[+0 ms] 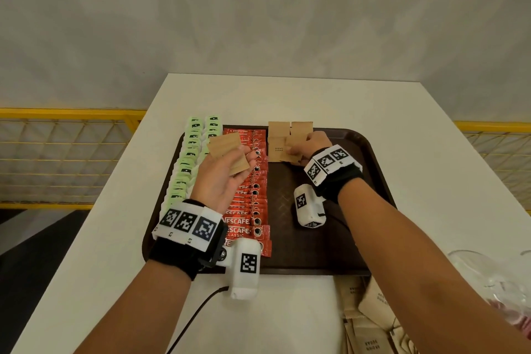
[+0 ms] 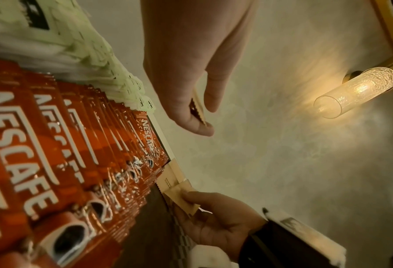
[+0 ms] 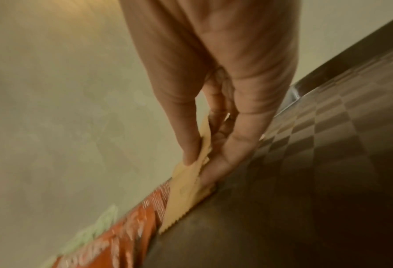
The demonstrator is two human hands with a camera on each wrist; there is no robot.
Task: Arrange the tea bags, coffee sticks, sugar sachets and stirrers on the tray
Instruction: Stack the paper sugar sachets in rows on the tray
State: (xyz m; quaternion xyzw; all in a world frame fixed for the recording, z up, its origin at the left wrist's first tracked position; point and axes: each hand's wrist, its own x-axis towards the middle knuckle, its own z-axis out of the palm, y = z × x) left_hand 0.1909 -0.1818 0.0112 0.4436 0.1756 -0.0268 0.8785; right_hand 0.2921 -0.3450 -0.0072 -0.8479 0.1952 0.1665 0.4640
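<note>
Brown sugar sachets (image 1: 279, 141) lie at the tray's (image 1: 370, 169) 12 o'clock, right hand (image 1: 314, 143) pinching one (image 3: 186, 190) there. Left hand (image 1: 221, 178) grips spare sachets (image 1: 227, 152) at 10 o'clock, above coffee sticks (image 1: 250, 201) and tea bags (image 1: 186, 161); all on the worktop (image 1: 402, 112).

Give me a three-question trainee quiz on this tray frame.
1. True or false: the left hand holds brown sugar sachets.
2. Which row lies between the green tea bags and the placed sugar sachets? A) stirrers B) Nescafe coffee sticks C) cups
3. The right hand sets a sachet down on the ____.

Key: 1 true; 2 B; 3 tray
</note>
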